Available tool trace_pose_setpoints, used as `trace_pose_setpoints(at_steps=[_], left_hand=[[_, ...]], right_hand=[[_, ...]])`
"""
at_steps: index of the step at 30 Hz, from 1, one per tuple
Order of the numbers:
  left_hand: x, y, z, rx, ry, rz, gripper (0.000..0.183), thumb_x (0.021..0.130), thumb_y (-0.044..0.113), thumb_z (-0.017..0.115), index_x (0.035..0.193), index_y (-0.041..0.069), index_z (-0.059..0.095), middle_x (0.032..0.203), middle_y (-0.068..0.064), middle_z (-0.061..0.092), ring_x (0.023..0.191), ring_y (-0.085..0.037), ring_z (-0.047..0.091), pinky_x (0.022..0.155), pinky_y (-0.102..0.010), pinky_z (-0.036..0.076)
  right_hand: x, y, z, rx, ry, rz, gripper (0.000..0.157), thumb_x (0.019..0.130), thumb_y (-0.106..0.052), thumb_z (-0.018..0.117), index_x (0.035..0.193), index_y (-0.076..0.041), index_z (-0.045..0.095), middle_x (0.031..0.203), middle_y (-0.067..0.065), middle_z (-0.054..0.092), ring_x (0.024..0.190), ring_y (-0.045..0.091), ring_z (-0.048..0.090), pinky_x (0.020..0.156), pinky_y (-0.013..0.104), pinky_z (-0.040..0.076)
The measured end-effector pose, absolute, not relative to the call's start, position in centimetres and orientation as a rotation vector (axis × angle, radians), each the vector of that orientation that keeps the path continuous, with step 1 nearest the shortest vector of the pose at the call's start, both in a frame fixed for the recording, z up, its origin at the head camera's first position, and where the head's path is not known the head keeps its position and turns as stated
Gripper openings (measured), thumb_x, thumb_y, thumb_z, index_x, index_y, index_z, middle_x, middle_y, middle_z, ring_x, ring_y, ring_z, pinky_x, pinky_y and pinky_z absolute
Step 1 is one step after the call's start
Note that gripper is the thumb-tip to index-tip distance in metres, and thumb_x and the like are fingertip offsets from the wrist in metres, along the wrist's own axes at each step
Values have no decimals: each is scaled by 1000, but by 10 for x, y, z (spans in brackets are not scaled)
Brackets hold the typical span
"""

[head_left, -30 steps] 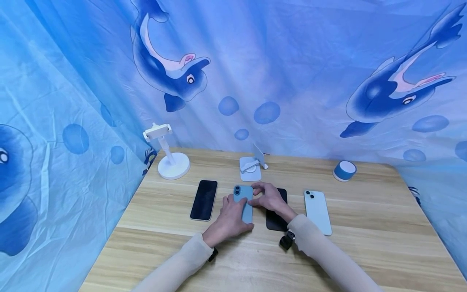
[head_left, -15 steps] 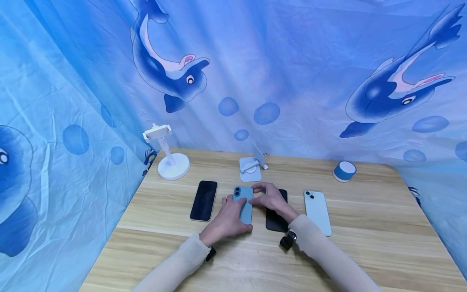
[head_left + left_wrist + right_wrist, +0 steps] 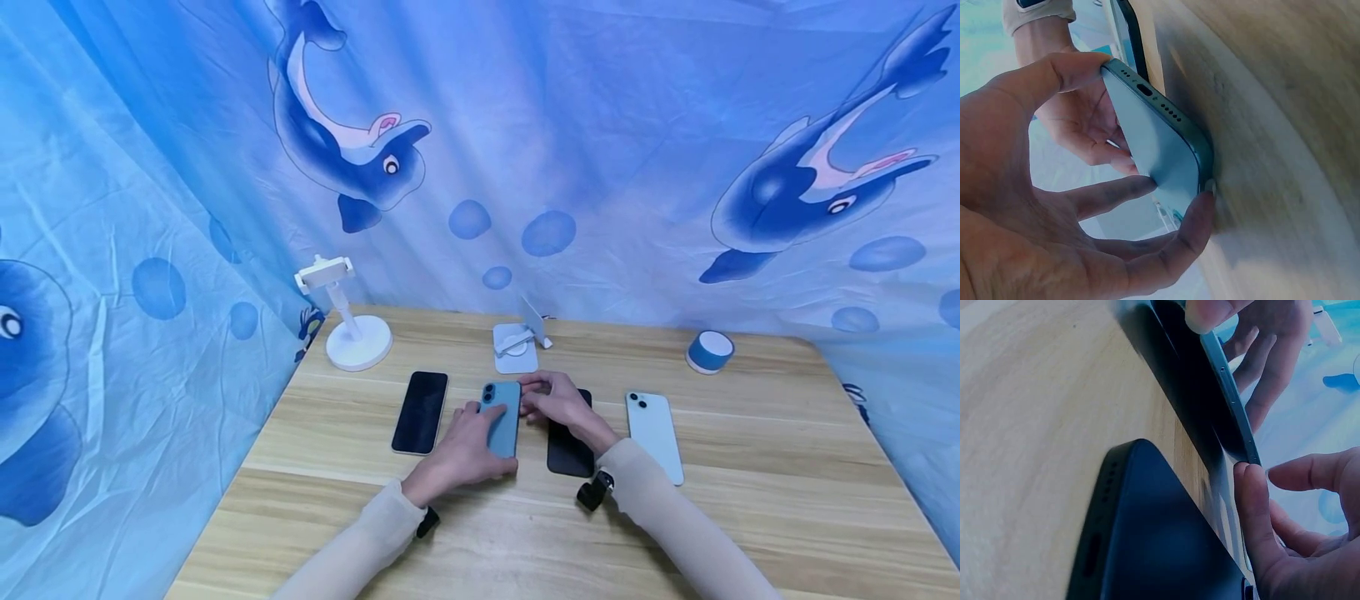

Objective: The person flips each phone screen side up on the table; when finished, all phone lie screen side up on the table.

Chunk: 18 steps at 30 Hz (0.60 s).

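A blue smartphone (image 3: 506, 432) lies back up in the middle of the wooden table, its right edge tilted up and the dark screen showing underneath in the right wrist view. My left hand (image 3: 463, 446) grips it, thumb at the bottom right corner, one fingertip on the back and others along the left edge. At the upper right edge, my right hand (image 3: 561, 406) pinches the phone between thumb and finger. Beneath the right wrist lies a black smartphone (image 3: 1154, 531), partly hidden by that hand in the head view.
A dark-screened phone (image 3: 420, 413) lies on the left and a pale phone (image 3: 655, 437) on the right. Behind are a white phone stand (image 3: 358, 342), a folding stand (image 3: 516, 360) and a blue-and-white cylinder (image 3: 708, 352). A dolphin-printed curtain (image 3: 622, 150) hangs beyond the table.
My right thumb has moved off the phone's back to its right edge. The left hand has shifted slightly left and toward me; the phone's right side looks a little more raised.
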<state>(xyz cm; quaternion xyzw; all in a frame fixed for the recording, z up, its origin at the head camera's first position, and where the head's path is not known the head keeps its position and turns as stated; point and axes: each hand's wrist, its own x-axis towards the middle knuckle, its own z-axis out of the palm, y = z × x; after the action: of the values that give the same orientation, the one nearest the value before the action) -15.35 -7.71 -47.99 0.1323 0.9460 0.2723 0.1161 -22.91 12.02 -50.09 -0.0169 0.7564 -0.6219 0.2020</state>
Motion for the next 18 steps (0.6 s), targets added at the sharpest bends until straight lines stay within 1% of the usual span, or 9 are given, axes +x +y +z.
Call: trace_pose_setpoints(at_steps=[3, 7, 12, 18], left_hand=[[-154, -78, -480, 389, 2774, 793, 90, 78, 45, 84, 155, 13, 51, 146, -29, 50, 112, -33, 53, 90, -48, 51], [-152, -80, -479, 392, 2770, 806, 89, 79, 46, 84, 154, 13, 51, 145, -27, 51, 111, -32, 54, 91, -49, 52], [-151, -82, -478, 415, 2787, 801, 87, 79, 47, 84, 153, 13, 53, 143, -26, 53, 111, -31, 56, 91, -48, 52], [-151, -83, -479, 431, 2801, 786, 85, 80, 48, 82, 153, 14, 53, 140, -24, 55, 108, -30, 57, 89, -47, 53]], right_hand=[[-228, 121, -502, -64, 2114, -1742, 41, 95, 1, 60, 136, 1, 61, 124, 21, 65, 82, 15, 70, 72, 30, 61], [-226, 121, -504, -83, 2098, -1747, 46, 92, 3, 61, 138, 2, 58, 126, 23, 64, 82, 15, 70, 73, 31, 61], [-226, 123, -506, -111, 2085, -1760, 47, 92, 1, 64, 139, 1, 57, 126, 23, 64, 82, 16, 71, 73, 32, 62], [-226, 126, -510, -140, 2021, -1782, 52, 96, 0, 65, 146, -3, 52, 130, 23, 63, 87, 15, 72, 77, 32, 63]])
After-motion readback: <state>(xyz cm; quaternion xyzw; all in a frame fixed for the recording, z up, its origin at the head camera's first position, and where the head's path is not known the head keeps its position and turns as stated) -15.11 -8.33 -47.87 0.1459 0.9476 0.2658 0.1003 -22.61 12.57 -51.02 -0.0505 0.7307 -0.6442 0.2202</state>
